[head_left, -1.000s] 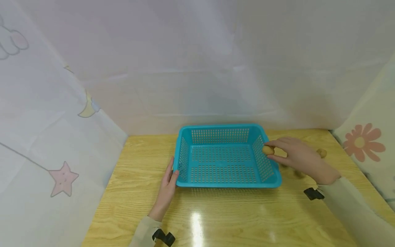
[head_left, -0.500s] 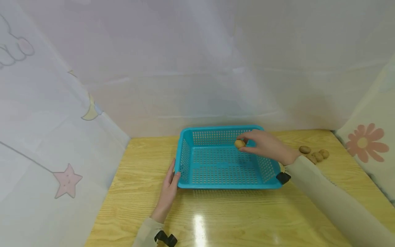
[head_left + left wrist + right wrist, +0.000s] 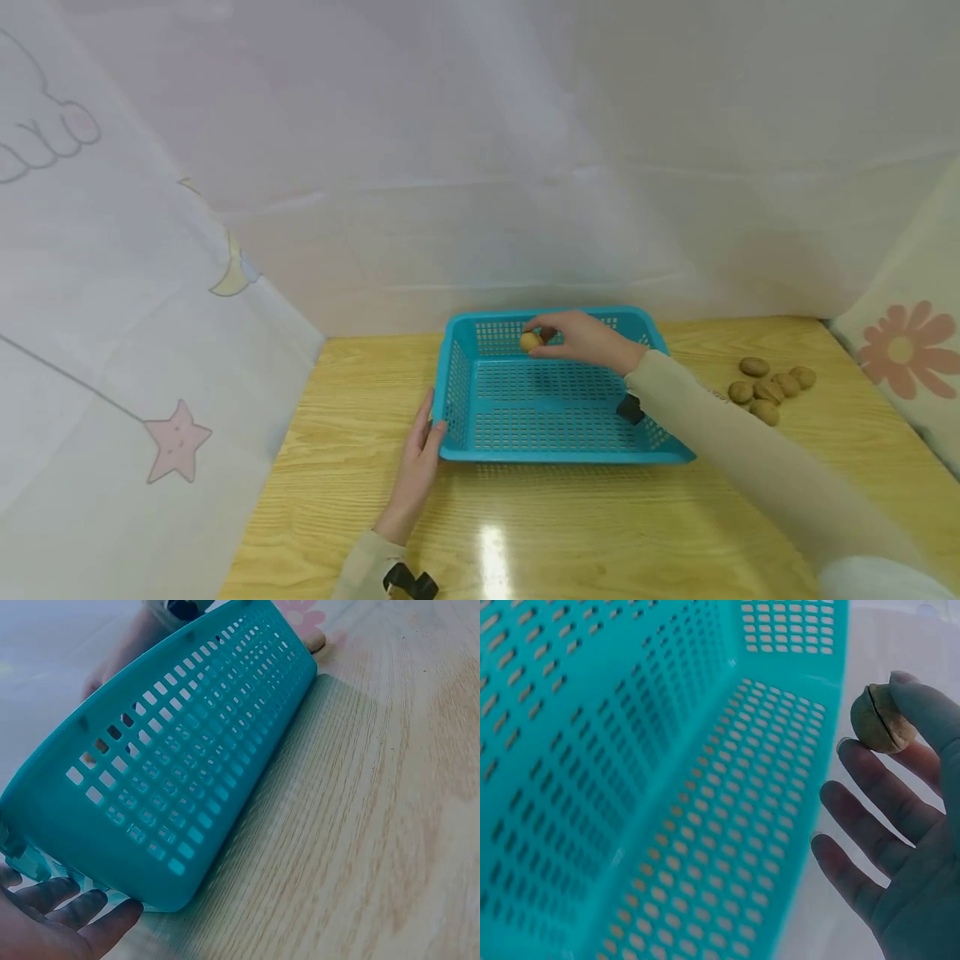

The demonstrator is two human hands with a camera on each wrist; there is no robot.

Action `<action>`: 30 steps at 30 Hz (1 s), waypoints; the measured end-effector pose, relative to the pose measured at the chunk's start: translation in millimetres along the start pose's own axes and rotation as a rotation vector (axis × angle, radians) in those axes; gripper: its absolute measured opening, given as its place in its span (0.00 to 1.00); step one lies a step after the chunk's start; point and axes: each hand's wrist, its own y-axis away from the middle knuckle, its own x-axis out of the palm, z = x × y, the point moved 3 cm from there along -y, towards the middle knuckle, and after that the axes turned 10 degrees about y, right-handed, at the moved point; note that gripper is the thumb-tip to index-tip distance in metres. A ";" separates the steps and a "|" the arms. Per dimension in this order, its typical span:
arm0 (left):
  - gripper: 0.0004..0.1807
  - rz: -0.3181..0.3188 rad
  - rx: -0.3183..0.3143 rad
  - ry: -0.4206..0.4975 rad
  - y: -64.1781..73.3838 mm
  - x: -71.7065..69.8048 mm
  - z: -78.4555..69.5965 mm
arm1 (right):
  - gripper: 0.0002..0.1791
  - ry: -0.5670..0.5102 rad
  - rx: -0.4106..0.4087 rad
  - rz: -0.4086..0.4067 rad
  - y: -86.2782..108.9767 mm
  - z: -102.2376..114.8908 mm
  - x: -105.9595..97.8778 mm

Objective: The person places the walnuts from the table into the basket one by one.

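Observation:
A blue perforated plastic basket [image 3: 555, 457] stands on the wooden table, long side facing me. My right hand [image 3: 581, 337] pinches a walnut [image 3: 531, 342] between thumb and fingers, above the back part of the basket. In the right wrist view the walnut [image 3: 881, 718] shows a dark seam, and the other fingers are spread apart from it. My left hand [image 3: 417, 462] rests against the basket's left end, its fairly straight fingers [image 3: 101, 924] along the outer wall. Its thumb lies by the rim at the front left corner.
Several walnuts [image 3: 768, 392] lie loosely grouped on the table [image 3: 585, 533] to the right of the basket. A pale printed cloth [image 3: 480, 183] hangs behind the table and along both sides.
My right hand has carried the walnut leftward from the basket's right rim to over its back middle, uncovering the walnuts on the right. The left hand has stayed at the basket's left end.

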 end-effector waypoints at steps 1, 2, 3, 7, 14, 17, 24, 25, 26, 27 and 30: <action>0.34 0.004 0.004 0.002 -0.3 -0.2 0.0 | 0.26 -0.014 0.004 0.006 -5.2 -0.1 5.2; 0.33 0.003 0.003 0.002 -0.6 -0.4 -0.1 | 0.26 -0.026 0.006 0.011 -10.1 -0.8 10.9; 0.33 0.005 0.004 0.007 -1.0 -0.5 0.0 | 0.25 -0.044 0.008 0.022 -14.9 -1.5 16.8; 0.33 0.015 0.005 0.029 -1.6 -0.6 0.5 | 0.22 -0.064 -0.003 0.072 -31.4 -5.5 42.9; 0.33 0.017 -0.014 0.058 -0.1 1.9 3.5 | 0.22 -0.069 0.030 0.172 -47.7 -10.6 81.0; 0.33 0.004 -0.009 0.042 1.2 3.3 5.5 | 0.23 -0.067 0.025 0.181 -53.5 -11.2 89.4; 0.33 0.000 -0.037 0.045 2.7 3.5 5.7 | 0.22 -0.041 0.032 0.158 -70.1 -11.1 103.3; 0.33 -0.002 -0.045 0.048 2.6 3.1 5.3 | 0.22 -0.029 0.035 0.156 -71.8 -10.4 104.0; 0.33 0.000 -0.047 0.048 2.5 2.8 4.6 | 0.21 -0.018 0.036 0.152 -73.2 -9.4 104.3; 0.33 0.001 -0.050 0.046 2.3 2.3 4.1 | 0.21 -0.009 0.033 0.148 -74.6 -8.4 104.2; 0.33 0.001 -0.053 0.048 1.2 0.6 2.1 | 0.21 0.025 0.031 0.143 -78.2 -6.0 103.9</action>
